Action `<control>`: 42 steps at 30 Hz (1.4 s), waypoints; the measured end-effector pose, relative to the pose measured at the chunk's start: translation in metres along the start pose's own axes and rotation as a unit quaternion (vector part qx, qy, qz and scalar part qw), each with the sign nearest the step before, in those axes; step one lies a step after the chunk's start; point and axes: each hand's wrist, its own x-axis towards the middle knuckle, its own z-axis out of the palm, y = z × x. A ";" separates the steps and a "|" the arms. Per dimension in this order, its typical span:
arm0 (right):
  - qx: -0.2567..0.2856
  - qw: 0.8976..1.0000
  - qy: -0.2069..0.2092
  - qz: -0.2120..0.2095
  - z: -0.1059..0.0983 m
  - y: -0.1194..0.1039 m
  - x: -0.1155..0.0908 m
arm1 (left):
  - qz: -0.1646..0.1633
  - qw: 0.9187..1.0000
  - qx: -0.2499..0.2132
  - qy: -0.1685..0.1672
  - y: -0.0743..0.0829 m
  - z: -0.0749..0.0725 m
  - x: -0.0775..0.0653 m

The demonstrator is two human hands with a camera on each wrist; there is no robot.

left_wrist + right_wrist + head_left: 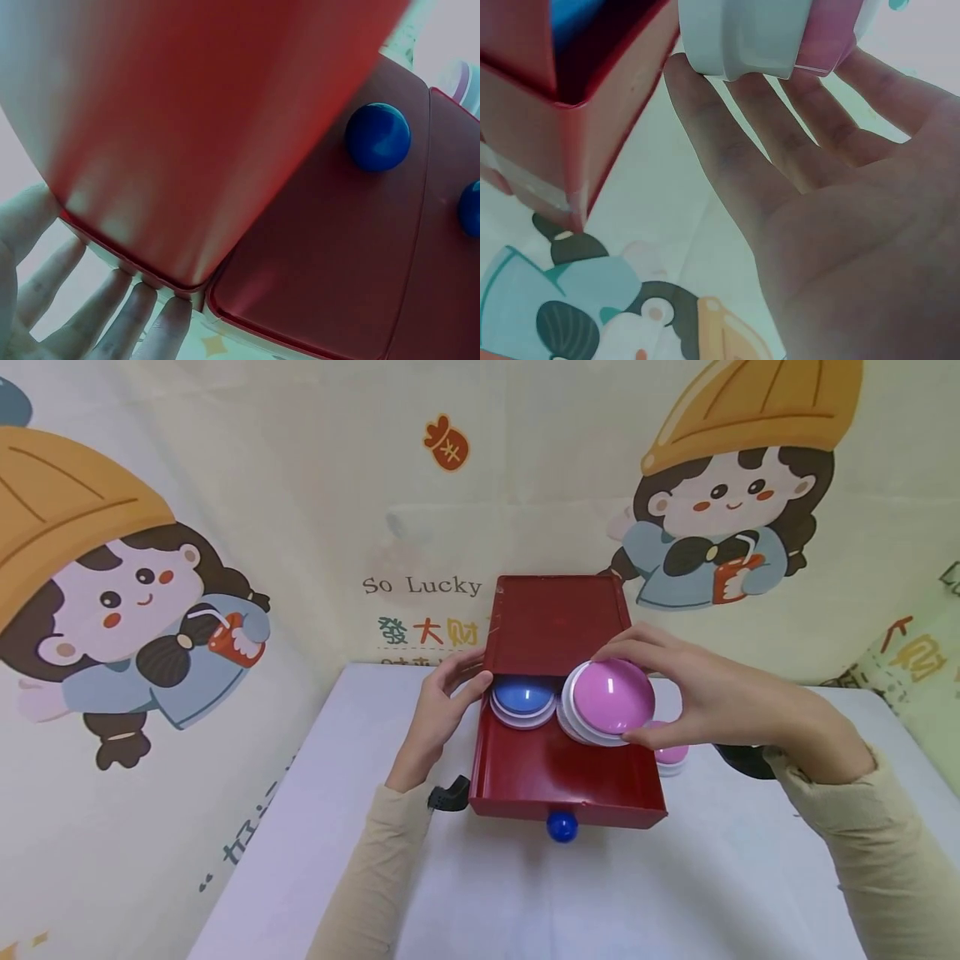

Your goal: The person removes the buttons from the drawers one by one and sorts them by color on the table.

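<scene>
1. Cartoon-printed cloth (315,510) backed the white desk (255,868).
2. The red drawer (570,781) contained a blue-topped case (522,697).
3. Over the drawer, the right hand (708,692) pinched a pink-topped case (613,697).
4. The left hand (441,714), fingers straight, touched the red box (558,627).

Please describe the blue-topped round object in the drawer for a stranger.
Find the red cabinet with its open drawer. Inside, near the left hand, sits this round object. Its blue top differs from the pink-topped one in the right hand.

1. A cloth-screened tabletop nook; home or studio, unclear.
2. Cartoon-printed fabric (540,493) hangs from nine o'clock through twelve to three.
3. White table (600,893) at six o'clock.
</scene>
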 end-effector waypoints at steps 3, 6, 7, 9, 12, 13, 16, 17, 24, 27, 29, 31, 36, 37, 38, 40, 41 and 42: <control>-0.006 1.000 0.005 -0.012 -0.001 0.004 -0.003 | -0.005 1.000 -0.001 -0.001 0.003 0.001 0.001; -0.009 1.000 0.012 -0.018 -0.002 0.007 -0.006 | -0.010 1.000 0.003 -0.003 0.014 0.003 -0.002; -0.008 1.000 0.013 -0.017 -0.002 0.008 -0.007 | -0.011 1.000 0.004 -0.003 0.017 0.003 -0.003; -0.009 1.000 0.018 -0.013 -0.002 0.011 -0.009 | -0.012 1.000 0.006 -0.003 0.024 0.004 -0.006; -0.011 1.000 0.027 -0.002 -0.003 0.015 -0.013 | -0.013 1.000 0.007 -0.001 0.031 0.005 -0.009; -0.014 0.999 0.030 -0.001 -0.003 0.017 -0.015 | -0.013 1.000 0.007 -0.001 0.031 0.004 -0.009; -0.019 0.999 0.041 0.001 -0.004 0.022 -0.020 | -0.013 1.000 0.005 0.000 0.033 0.005 -0.010; -0.019 0.999 0.044 0.001 -0.003 0.024 -0.021 | -0.013 1.000 0.005 0.001 0.033 0.005 -0.010; -0.027 0.997 0.070 0.002 -0.001 0.036 -0.033 | -0.010 1.000 0.001 0.003 0.033 0.006 -0.010; -0.019 0.997 0.078 0.018 0.000 0.040 -0.039 | -0.013 1.000 0.002 0.003 0.032 0.006 -0.010; -0.017 0.996 0.084 0.023 0.000 0.043 -0.042 | -0.014 1.000 0.003 0.004 0.032 0.006 -0.010; -0.023 0.995 0.091 0.023 0.000 0.046 -0.045 | -0.014 1.000 0.002 0.004 0.032 0.006 -0.011; -0.028 0.993 0.109 0.025 0.000 0.055 -0.054 | -0.012 1.000 0.002 0.004 0.033 0.006 -0.012; -0.026 0.993 0.111 0.027 0.000 0.057 -0.056 | -0.011 1.000 0.003 0.004 0.033 0.006 -0.012; -0.023 0.993 0.114 0.029 0.001 0.058 -0.058 | -0.012 1.000 0.005 0.004 0.032 0.006 -0.012; -0.019 0.992 0.120 0.031 0.003 0.062 -0.061 | -0.013 1.000 0.009 0.005 0.032 0.006 -0.012; -0.020 0.992 0.124 0.031 0.004 0.064 -0.063 | -0.014 1.000 0.011 0.005 0.031 0.006 -0.013; -0.020 0.991 0.127 0.032 0.005 0.066 -0.065 | -0.016 1.000 0.011 0.006 0.031 0.006 -0.013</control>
